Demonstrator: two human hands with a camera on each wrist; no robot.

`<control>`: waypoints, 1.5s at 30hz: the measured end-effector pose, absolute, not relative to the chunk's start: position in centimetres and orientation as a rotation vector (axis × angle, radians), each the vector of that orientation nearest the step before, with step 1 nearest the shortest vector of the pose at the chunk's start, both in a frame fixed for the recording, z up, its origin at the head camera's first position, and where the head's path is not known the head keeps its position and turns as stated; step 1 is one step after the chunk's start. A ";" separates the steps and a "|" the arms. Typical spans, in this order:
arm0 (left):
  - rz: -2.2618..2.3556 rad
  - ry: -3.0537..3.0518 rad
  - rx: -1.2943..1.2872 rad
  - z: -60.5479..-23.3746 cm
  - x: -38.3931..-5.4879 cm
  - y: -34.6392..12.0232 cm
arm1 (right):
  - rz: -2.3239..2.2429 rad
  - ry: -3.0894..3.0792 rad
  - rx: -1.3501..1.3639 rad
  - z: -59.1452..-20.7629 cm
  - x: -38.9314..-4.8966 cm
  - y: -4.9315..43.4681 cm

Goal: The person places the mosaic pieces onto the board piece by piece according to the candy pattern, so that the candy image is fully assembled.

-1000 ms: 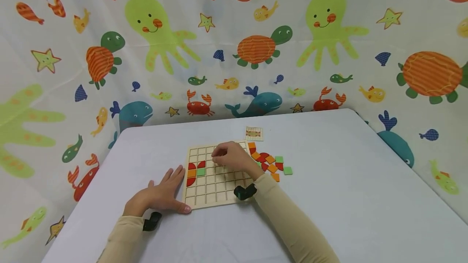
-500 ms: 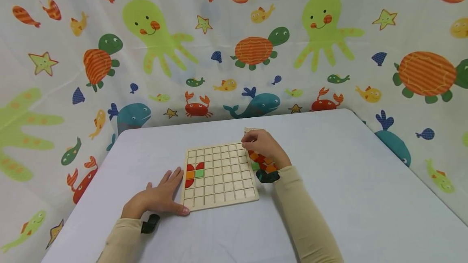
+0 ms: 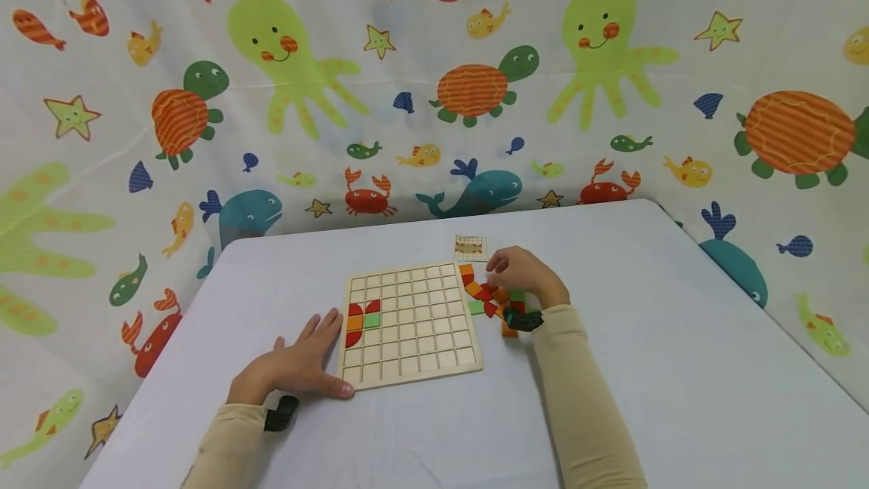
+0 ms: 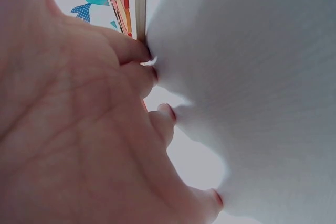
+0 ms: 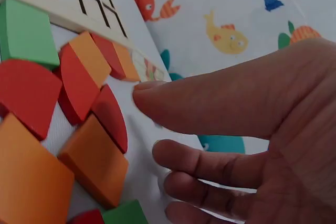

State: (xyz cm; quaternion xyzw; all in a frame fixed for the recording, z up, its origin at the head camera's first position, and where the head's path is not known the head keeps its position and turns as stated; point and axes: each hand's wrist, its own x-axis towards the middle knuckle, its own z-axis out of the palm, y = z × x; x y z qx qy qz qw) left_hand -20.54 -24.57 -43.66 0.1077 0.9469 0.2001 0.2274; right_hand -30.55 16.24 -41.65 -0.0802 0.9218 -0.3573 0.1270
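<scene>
A wooden grid board [image 3: 414, 330] lies on the table. At its left side sit several inlaid pieces, among them an orange square [image 3: 355, 324], a green square [image 3: 372, 320] and red quarter-rounds [image 3: 353, 339]. My left hand [image 3: 299, 364] rests spread along the board's left edge, thumb at the near corner. My right hand [image 3: 526, 274] hovers over the loose pieces right of the board, partly covering them. In the right wrist view its thumb and fingers stand apart with nothing between them. Near them lie an orange square piece [image 5: 97, 158] and red rounded pieces [image 5: 29, 93].
A small pattern card [image 3: 470, 247] lies behind the board's far right corner. More loose pieces, such as a green square [image 5: 29, 35], lie by the board's right edge. White cloth covers the table [image 3: 679, 368], and a curtain [image 3: 407, 29] printed with sea animals hangs behind.
My right hand has moved right, from over the board past its far right corner to the loose pieces. The left hand stays at the board's left edge.
</scene>
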 end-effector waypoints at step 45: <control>0.477 2.632 0.324 -42.4 -20.2 -24.1 | -0.900 2.592 -0.225 -41.7 -30.1 16.4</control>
